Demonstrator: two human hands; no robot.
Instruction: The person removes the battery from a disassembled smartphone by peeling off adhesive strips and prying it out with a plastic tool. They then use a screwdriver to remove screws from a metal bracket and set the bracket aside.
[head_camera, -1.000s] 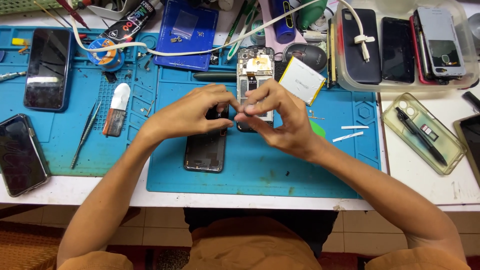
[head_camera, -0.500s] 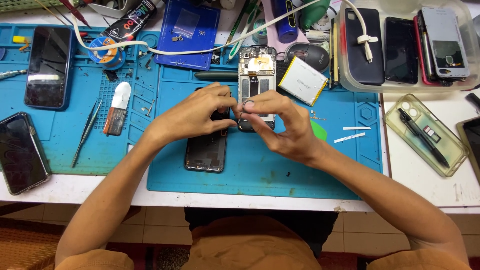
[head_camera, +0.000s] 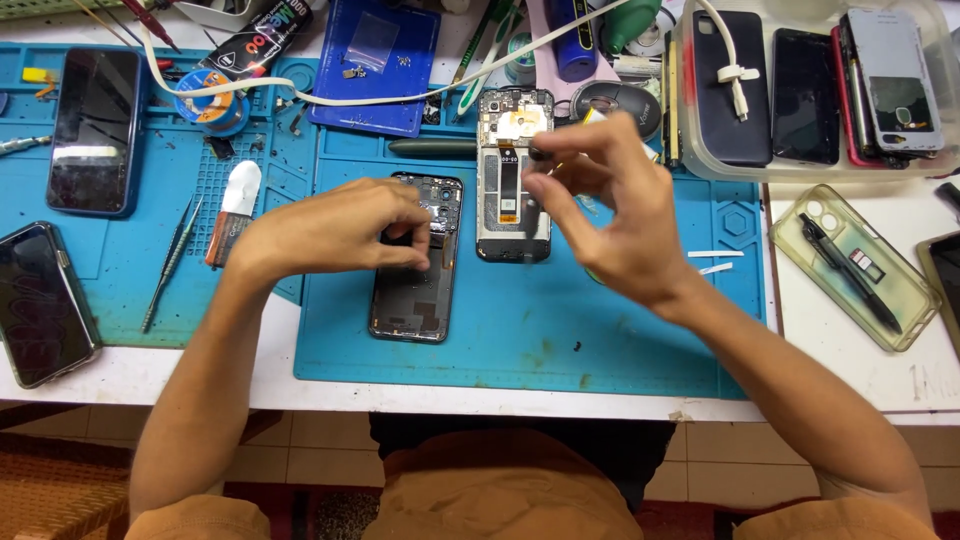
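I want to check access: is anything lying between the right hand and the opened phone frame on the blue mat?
Nothing visible does. The right hand hovers beside the opened phone frame on the blue mat, overlapping its right edge, fingertips pinched near its top.

Two opened phones side by side on mat (head_camera: 620, 340) centre, back shell (head_camera: 415, 262) left, frame w/ board (head_camera: 514, 190) right, tweezers (head_camera: 172, 262) further left, 2 phones (head_camera: 92, 130) at left edge, tub w/ phones (head_camera: 815, 90) behind right, clear case (head_camera: 852, 265) right of mat
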